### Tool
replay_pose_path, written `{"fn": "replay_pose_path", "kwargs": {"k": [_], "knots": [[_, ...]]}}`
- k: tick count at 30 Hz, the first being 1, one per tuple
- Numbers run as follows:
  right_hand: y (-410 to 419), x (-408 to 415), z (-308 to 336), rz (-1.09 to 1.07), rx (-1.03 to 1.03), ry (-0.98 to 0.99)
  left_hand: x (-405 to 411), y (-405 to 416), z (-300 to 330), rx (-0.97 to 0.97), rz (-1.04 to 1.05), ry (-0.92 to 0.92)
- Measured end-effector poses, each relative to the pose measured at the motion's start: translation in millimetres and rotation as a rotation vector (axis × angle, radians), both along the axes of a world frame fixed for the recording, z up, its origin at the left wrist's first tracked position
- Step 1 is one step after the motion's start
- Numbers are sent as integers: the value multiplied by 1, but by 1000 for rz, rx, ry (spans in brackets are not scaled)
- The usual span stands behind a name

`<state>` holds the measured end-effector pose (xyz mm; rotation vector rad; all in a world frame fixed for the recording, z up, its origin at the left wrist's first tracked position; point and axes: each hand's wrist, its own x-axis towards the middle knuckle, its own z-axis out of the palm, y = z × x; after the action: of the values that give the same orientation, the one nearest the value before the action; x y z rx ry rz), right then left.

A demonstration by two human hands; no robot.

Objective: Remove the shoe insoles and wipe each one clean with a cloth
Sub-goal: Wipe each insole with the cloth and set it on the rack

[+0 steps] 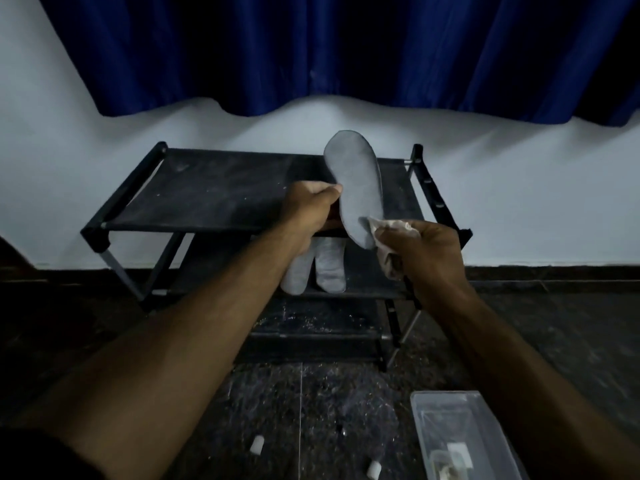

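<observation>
**Bare forearms, dark sleeve at the left**

Both forearms are bare from elbow to wrist, with no watch, bracelet or ring visible on the left hand [313,206] or right hand [424,249]. A dark sleeve edge [38,455] shows at the left upper arm.

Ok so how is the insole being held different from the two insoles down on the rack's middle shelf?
The held insole stands nearly upright above the rack; the shelf insoles lie flat, side by side. The left hand grips the held insole by its edge and the right hand presses a cloth to its lower end; nothing touches the shelf insoles. The left forearm partly hides one shelf insole. All three are grey.
</observation>
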<state>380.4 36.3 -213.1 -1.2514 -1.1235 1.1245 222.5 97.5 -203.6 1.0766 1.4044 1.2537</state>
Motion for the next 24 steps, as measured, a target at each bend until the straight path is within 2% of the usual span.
{"fn": "replay_pose_path", "kwargs": {"k": [9,15,19,24], "knots": [[65,31,-16,-53,3,-68,32,54,-2,-87,-106,48],[78,35,-22,-74,39,-228,40,61,-20,-118,-70,61],[79,36,-19,-119,42,-473,42,60,-21,-107,-61,44],[76,40,-26,-133,34,-488,42,59,-22,-103,-63,66]]}}
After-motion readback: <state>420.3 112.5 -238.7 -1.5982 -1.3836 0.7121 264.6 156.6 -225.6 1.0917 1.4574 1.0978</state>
